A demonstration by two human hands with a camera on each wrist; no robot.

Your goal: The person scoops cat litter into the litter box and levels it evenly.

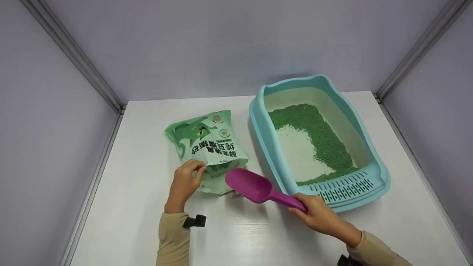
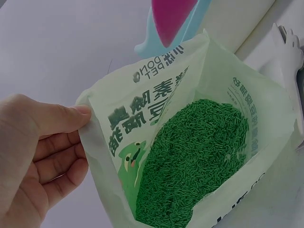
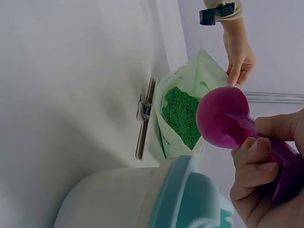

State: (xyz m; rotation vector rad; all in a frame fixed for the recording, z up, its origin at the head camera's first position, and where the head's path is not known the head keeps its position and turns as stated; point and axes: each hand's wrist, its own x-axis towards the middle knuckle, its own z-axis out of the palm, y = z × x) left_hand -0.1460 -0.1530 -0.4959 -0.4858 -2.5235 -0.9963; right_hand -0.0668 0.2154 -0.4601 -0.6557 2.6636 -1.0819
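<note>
A green and white cat litter bag (image 1: 207,136) lies on the table with its mouth held open towards the front. My left hand (image 1: 188,181) pinches the upper edge of that mouth between thumb and finger. Green pellets (image 2: 194,161) show inside the bag in the left wrist view. My right hand (image 1: 317,214) grips the handle of a magenta scoop (image 1: 249,183). The scoop's bowl is just right of the bag's mouth and has no pellets showing in it. Beside it stands a light blue litter box (image 1: 271,147), partly covered with green pellets (image 1: 329,144).
A long pale clip (image 3: 145,118) sits on the table right by the bag's mouth. The litter box has a slotted front ledge (image 1: 343,188). Pale walls (image 1: 221,48) enclose the white table (image 1: 125,177) at the back and sides.
</note>
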